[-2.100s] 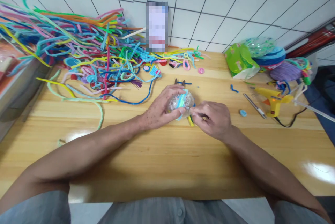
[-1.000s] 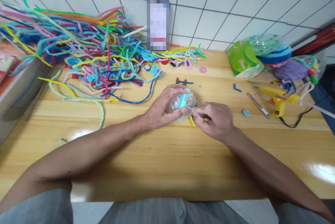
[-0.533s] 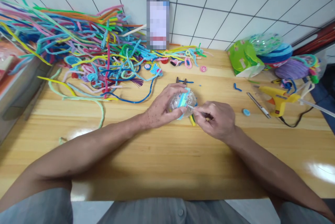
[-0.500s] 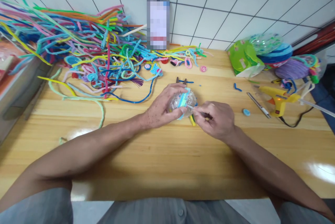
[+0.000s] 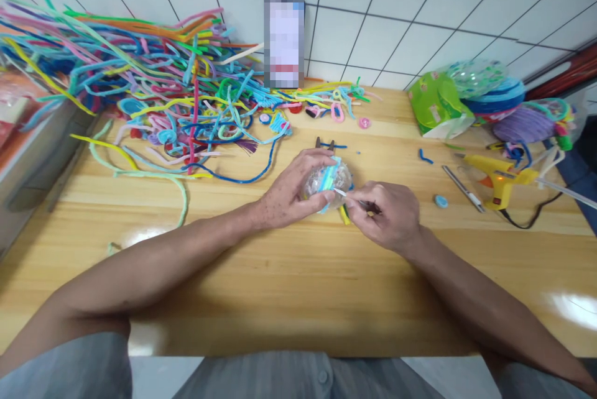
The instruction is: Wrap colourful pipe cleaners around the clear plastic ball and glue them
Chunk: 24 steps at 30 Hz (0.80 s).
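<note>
My left hand (image 5: 295,191) is wrapped around the left side of a clear round ball (image 5: 345,176) with a band of blue and green fuzzy strips (image 5: 329,180) across its top. The left thumb presses near the lower end of that band. My right hand (image 5: 387,214) is closed on a slim tool with a pale metal tip (image 5: 340,191); most of its handle is hidden in the fingers, so its kind is unclear. The tip meets the right edge of the band. Beneath the ball a yellow piece (image 5: 344,214) sticks out.
A heap of pipe cleaners (image 5: 186,94) spreads across the back left. A phone (image 5: 284,41) leans on the tiled wall. To the right lie a yellow glue gun (image 5: 501,178), a craft knife (image 5: 463,188), a blue button (image 5: 440,201) and a green packet (image 5: 438,104). Brown prongs (image 5: 325,145) show behind the ball.
The view has shifted slightly. Both hands keep their hold, and the tool's tip has tilted a little against the band.
</note>
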Each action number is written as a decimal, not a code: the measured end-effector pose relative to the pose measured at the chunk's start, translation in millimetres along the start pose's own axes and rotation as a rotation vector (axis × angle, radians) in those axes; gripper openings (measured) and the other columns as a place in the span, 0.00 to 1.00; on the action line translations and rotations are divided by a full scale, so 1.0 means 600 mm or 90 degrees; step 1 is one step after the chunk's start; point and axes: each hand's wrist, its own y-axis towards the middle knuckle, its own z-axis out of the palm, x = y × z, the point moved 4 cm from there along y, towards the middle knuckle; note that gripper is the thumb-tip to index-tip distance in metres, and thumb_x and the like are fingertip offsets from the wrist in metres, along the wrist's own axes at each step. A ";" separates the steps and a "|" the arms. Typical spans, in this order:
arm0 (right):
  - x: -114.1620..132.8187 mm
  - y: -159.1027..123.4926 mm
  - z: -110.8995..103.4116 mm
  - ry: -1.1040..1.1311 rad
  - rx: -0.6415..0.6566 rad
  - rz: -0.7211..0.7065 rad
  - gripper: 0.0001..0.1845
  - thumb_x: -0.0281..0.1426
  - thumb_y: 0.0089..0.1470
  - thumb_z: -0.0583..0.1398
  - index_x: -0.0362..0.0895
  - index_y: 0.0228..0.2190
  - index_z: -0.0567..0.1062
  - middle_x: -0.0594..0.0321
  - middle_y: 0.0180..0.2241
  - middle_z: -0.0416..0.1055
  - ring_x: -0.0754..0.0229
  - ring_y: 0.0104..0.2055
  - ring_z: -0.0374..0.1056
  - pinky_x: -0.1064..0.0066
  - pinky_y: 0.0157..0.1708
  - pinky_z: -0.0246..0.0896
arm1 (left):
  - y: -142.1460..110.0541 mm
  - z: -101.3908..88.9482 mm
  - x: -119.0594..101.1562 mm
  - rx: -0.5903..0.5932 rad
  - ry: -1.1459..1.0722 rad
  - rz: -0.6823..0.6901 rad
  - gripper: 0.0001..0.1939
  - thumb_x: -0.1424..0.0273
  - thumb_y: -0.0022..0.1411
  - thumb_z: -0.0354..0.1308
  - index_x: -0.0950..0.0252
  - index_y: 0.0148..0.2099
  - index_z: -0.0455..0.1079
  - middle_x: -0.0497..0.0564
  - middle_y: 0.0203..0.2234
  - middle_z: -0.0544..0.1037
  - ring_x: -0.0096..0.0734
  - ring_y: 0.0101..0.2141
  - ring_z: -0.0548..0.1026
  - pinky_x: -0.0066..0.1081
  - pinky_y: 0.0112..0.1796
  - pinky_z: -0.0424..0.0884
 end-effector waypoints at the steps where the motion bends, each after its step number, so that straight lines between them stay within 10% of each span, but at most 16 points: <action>1: 0.000 0.001 0.000 -0.001 0.003 -0.003 0.06 0.25 0.63 0.63 0.48 0.36 0.78 0.71 0.24 0.79 0.65 0.20 0.69 0.70 0.24 0.57 | 0.000 0.000 0.000 -0.002 -0.001 0.000 0.26 0.59 0.75 0.64 0.58 0.70 0.66 0.63 0.64 0.74 0.50 0.67 0.74 0.53 0.67 0.74; 24: -0.001 0.001 0.001 0.031 0.040 0.034 0.07 0.25 0.63 0.63 0.48 0.33 0.79 0.70 0.21 0.76 0.66 0.20 0.68 0.69 0.24 0.54 | 0.000 0.000 -0.001 0.002 0.005 0.003 0.26 0.59 0.76 0.64 0.58 0.70 0.65 0.63 0.64 0.74 0.49 0.68 0.73 0.53 0.67 0.73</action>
